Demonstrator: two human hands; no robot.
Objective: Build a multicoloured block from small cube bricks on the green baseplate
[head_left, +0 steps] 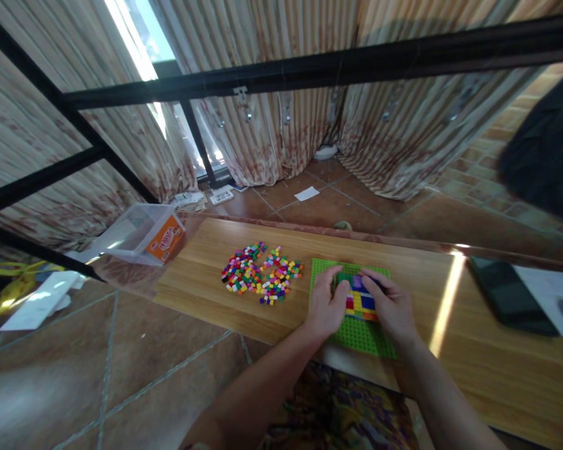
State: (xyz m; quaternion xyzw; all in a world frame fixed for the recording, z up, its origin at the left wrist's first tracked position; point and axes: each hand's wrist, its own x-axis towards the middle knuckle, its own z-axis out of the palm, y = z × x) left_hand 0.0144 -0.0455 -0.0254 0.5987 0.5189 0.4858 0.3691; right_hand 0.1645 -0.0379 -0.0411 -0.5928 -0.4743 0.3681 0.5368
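Observation:
A green studded baseplate (359,339) lies on the wooden table in front of me. On its middle sits a block of toy building bricks (362,302) in red, blue, yellow, orange, purple and green. My left hand (327,304) grips the block's left side, thumb pressed against its edge and fingers curled at the far side. From the right, my right hand (395,307) holds the opposite side, its thumb and fingers over the upper right corner. Part of the block is hidden under both hands. Left of the baseplate lies a spread pile of small loose bricks (244,270) in many colours.
A clear plastic box (143,234) with an orange label stands past the table's left end. To the right lie a dark flat tablet-like object (509,297) and white paper (544,290). A black metal frame (281,74) crosses above the table's far side, before striped curtains.

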